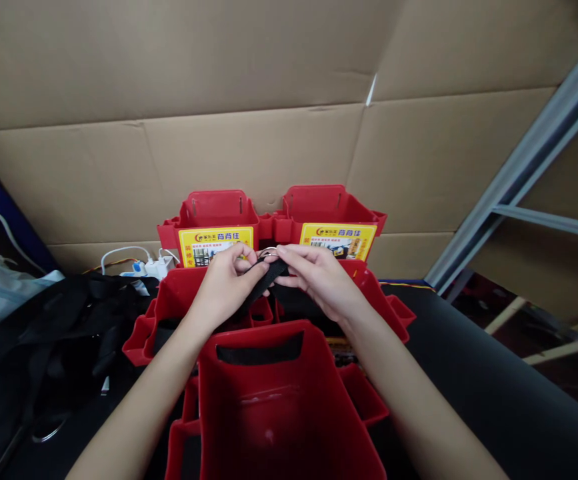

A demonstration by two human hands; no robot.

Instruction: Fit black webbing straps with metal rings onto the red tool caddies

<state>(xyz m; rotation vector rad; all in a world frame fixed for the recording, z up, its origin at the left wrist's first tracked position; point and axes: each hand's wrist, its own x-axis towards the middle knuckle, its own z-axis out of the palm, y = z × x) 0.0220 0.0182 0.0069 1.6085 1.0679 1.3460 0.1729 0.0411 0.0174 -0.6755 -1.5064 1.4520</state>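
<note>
A black webbing strap [261, 285] is stretched between my hands, above the red plastic tool boxes. My left hand [226, 285] pinches it from the left, thumb on top. From the right, my right hand [325, 280] has its fingers closed on the strap's end and a thin metal ring [269, 251]. Just below my hands stands the nearest red tool box [269, 390], with a slot in its back wall through which black material shows. My fingers partly hide the ring and where the strap meets it.
Two red boxes [213, 203] with yellow labels [339, 239] stand against the cardboard wall [249, 160]. More red boxes [181, 290] sit under my forearms. Heaped black straps [83, 320] lie left, near a white power adapter [160, 267]. A metal frame [513, 170] rises right of the black table [469, 373].
</note>
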